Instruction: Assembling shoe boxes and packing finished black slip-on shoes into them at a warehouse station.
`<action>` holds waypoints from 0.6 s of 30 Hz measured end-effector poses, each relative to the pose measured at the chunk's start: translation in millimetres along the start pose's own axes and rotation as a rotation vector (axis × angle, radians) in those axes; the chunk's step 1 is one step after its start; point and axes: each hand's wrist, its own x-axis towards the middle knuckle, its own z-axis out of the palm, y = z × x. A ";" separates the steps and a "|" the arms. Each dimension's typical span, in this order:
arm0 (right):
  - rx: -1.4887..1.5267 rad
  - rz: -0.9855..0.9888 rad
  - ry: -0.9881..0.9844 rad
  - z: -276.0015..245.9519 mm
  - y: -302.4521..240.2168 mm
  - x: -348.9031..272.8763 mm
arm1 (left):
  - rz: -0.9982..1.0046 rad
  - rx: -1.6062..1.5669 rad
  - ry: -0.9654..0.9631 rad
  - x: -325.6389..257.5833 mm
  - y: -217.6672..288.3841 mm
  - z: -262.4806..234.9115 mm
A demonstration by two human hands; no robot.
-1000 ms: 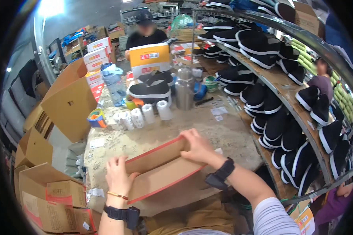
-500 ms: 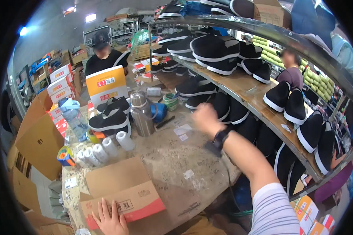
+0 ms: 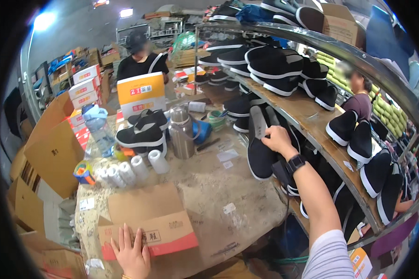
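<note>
My left hand (image 3: 131,249) lies with its fingers spread on the front of a brown cardboard shoe box (image 3: 172,232) with a red lower band; its lid flap stands up behind. My right hand (image 3: 279,141), a dark watch on the wrist, is closed on a black slip-on shoe (image 3: 257,156) with a white sole rim, at the right edge of the table. The shoe is tilted, its toe toward me, and another dark shoe shows behind my fingers. Whether that second one is also gripped, I cannot tell.
A rack shelf (image 3: 307,100) full of black shoes runs along the right. On the table (image 3: 209,195) stand a steel flask (image 3: 180,135), several white rolls (image 3: 158,162), a water bottle (image 3: 97,130) and more black shoes (image 3: 142,135). A person (image 3: 142,58) works across the table, behind a yellow-and-white box (image 3: 142,93).
My right hand has closed on the black shoe at the rack and drawn it out over the table edge. My left hand stays on the shoe box. The view has shifted slightly.
</note>
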 end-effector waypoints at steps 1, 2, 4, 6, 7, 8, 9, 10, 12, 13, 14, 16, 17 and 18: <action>0.094 -0.055 -0.020 6.5 -16.3 -12.3 | -0.022 0.018 -0.016 -1.7 -3.2 -0.3; 0.231 -0.159 0.001 10.9 -31.3 -26.8 | -0.004 0.026 0.022 -2.7 -6.5 -0.5; 0.375 -0.279 -0.085 10.1 -69.9 -69.8 | 0.005 -0.029 -0.061 7.7 -9.8 -21.3; 0.358 -0.384 -0.200 21.6 -87.8 -116.5 | -0.135 -0.182 -0.143 37.7 -13.4 -33.8; 0.333 -0.435 -0.253 37.3 -90.5 -141.0 | -0.274 -0.330 -0.198 42.2 -14.7 -30.3; 0.346 -0.420 -0.263 57.6 -97.6 -168.6 | -0.287 -0.321 -0.205 39.2 -17.6 -16.2; 0.360 -0.413 -0.268 72.1 -107.9 -193.7 | -0.119 -0.156 0.028 38.1 -22.4 2.1; 0.242 -0.455 -0.108 74.3 -115.2 -211.0 | 0.062 0.006 0.255 36.0 -25.8 10.9; 0.210 -0.181 0.050 84.8 -124.0 -240.1 | 0.047 -0.013 0.249 25.5 -23.9 4.5; 0.286 -0.050 0.159 87.6 -124.6 -253.3 | 0.031 -0.046 0.247 21.6 -18.4 0.8; 0.250 0.076 0.092 88.7 -128.8 -266.6 | 0.005 -0.153 0.271 18.7 -15.0 -8.6; 0.144 0.061 0.099 89.8 -132.6 -278.7 | -0.001 -0.207 0.368 4.2 -8.3 -21.4; 0.103 0.007 0.150 88.3 -132.9 -278.1 | -0.012 -0.258 0.465 -1.9 -4.7 -23.5; 0.124 -0.023 0.141 89.1 -132.3 -274.5 | 0.025 -0.206 0.630 -8.0 -2.3 -20.8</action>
